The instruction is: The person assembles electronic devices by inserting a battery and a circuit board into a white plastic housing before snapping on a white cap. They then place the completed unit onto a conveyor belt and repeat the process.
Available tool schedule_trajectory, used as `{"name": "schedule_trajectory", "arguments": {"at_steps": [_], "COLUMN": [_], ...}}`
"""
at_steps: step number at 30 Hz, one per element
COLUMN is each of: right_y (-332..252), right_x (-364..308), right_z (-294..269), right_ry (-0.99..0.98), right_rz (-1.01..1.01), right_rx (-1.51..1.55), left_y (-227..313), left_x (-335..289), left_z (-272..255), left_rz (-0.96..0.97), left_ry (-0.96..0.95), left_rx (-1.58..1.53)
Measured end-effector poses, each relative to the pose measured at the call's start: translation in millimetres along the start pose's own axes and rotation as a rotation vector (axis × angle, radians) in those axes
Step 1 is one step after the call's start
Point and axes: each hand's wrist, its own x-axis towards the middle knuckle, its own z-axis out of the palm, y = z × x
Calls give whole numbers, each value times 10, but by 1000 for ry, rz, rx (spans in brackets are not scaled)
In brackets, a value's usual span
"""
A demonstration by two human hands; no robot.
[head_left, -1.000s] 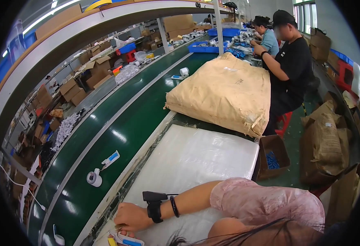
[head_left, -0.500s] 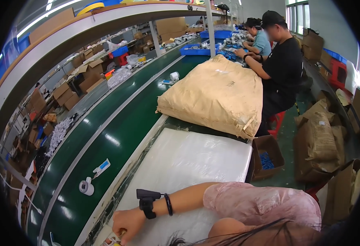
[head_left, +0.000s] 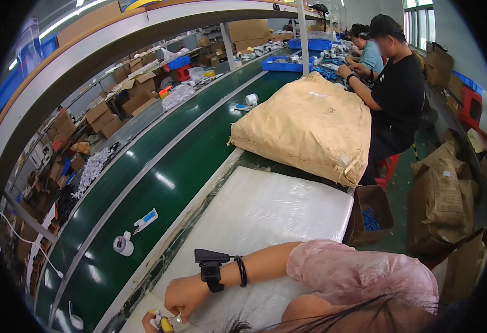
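Reaching in from the lower right, my right arm wears a pink sleeve, a black wrist device and a dark bracelet. My right hand is closed, fingertips pinched at a thin, shiny bit too small to name. Just left of it, my left hand shows only partly at the lower edge, closed around a small white piece. Yellow patches show at its fingers; I cannot tell whether they are coverings or part of the piece. Both hands are over the near left corner of a plastic-wrapped white slab.
A green conveyor belt runs along the left, carrying a white round-headed part with a blue-and-white card. Beyond the slab lies a large tan sack. A box of blue pieces stands right; co-workers sit farther back.
The view has shifted, so the scene sits farther right. More of my left hand and the white piece now shows beside my right hand. The white part and card on the belt are slightly nearer.
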Motion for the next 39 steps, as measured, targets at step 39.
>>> {"name": "schedule_trajectory", "arguments": {"at_steps": [39], "right_y": [-182], "right_x": [-12], "right_z": [199], "right_ry": [617], "right_rz": [-230], "right_rx": [-252], "left_y": [593], "left_x": [123], "left_z": [109], "left_rz": [-367], "left_ry": [59], "left_rx": [-755]}}
